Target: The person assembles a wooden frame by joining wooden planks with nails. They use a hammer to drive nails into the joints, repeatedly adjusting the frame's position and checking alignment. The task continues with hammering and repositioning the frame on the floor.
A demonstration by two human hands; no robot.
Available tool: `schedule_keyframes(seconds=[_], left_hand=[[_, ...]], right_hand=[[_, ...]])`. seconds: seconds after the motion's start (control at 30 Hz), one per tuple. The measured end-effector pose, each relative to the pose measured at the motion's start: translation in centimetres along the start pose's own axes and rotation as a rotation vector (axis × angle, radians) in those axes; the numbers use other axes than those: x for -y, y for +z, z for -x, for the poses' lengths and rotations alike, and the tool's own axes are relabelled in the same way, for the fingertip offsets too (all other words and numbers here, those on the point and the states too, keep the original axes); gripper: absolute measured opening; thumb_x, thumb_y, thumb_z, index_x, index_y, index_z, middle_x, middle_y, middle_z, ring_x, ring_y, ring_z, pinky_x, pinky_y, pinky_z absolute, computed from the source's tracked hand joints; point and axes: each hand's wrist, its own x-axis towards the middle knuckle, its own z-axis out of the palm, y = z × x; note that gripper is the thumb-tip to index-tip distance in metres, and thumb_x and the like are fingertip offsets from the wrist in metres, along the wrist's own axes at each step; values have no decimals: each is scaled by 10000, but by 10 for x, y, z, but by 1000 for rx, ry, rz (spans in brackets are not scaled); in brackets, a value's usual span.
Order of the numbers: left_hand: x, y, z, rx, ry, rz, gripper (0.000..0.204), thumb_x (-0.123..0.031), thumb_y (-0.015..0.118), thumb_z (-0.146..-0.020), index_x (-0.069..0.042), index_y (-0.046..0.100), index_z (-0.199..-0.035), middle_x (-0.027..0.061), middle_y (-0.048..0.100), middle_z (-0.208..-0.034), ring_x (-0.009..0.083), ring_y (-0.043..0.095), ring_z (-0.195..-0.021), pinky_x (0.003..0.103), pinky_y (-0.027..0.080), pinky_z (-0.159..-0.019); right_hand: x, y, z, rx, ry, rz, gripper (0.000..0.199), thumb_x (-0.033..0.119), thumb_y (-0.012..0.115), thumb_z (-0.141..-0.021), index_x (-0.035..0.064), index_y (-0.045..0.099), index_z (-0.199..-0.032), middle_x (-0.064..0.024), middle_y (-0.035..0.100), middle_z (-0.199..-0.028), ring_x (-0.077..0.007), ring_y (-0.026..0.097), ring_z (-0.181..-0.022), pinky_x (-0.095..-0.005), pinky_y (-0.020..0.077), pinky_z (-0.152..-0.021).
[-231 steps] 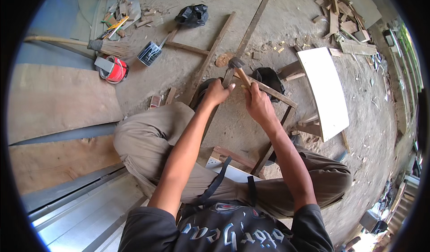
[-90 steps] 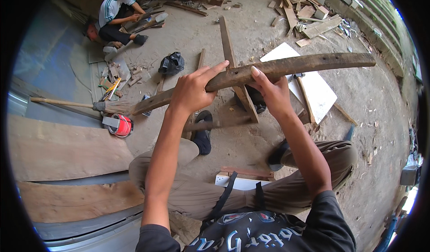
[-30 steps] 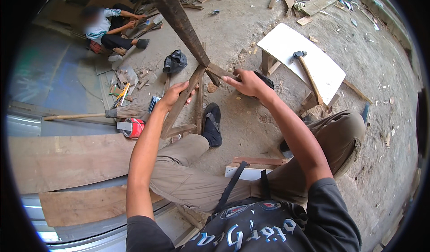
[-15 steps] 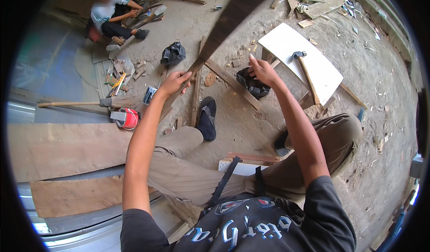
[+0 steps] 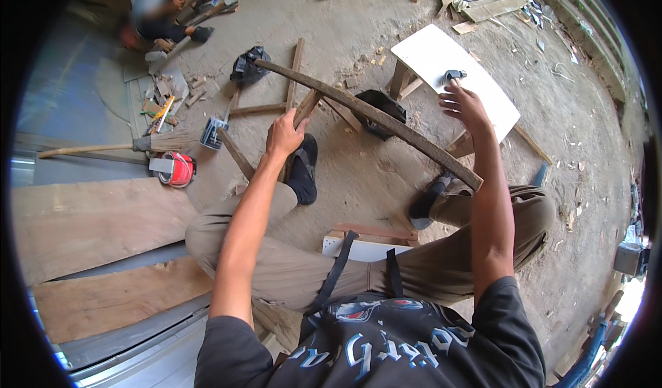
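Note:
My left hand [image 5: 285, 137] is closed around a short wooden bar [image 5: 307, 106]. That bar meets a long dark wooden strip [image 5: 372, 114], which slants from upper left down toward my right forearm. Other wooden bars [image 5: 296, 74] show beyond and beside it; whether all are joined I cannot tell. My right hand [image 5: 470, 106] hovers over a hammer, fingers stretched and apart. Only the black hammer head [image 5: 454, 76] shows clearly, lying on a white board [image 5: 493, 102]; hand and forearm cover most of the handle. Wooden legs support the board.
Black plastic bags [image 5: 248, 65] lie on the dirt floor. At left are a red bucket [image 5: 181, 170], a broom [image 5: 165, 142] and wide planks [image 5: 96, 215]. Another person [image 5: 162, 8] sits at upper left beside wood. Scrap wood [image 5: 489, 8] is heaped at the top right.
The wooden piece in my left hand has swung down from its raised, blurred position, its long strip now lying crosswise. My right hand has moved right, over the hammer.

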Motion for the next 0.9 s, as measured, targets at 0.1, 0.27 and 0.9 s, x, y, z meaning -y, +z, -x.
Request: schedule_keyframes(seconds=[0.1, 0.27, 0.9], left_hand=[[14, 18, 10, -1, -20, 45, 354, -277, 695, -867, 19, 594, -1032, 297, 652, -923, 489, 624, -900, 532, 503, -728], [24, 34, 27, -43, -3, -13, 362, -287, 672, -883, -8, 595, -1101, 271, 660, -1005, 458, 636, -925, 517, 516, -748], [-4, 47, 38, 0, -35, 21, 415, -264, 680, -868, 10, 620, -1174, 251, 654, -1123, 426, 633, -1021, 466, 527, -839]], right_hand=[[1, -15, 14, -28, -6, 49, 492, 386, 510, -1007, -34, 563, -1258, -172, 665, -1143, -253, 664, -1017, -368, 548, -871], [-12, -31, 15, -81, 13, 112, 482, 388, 526, -1000, -19, 573, -1254, -153, 685, -1108, -246, 687, -948, -364, 555, -835], [-48, 82, 12, 47, -366, 737, 458, 418, 577, -966, -30, 667, -989, -265, 676, -891, -408, 670, -854, -442, 511, -747]])
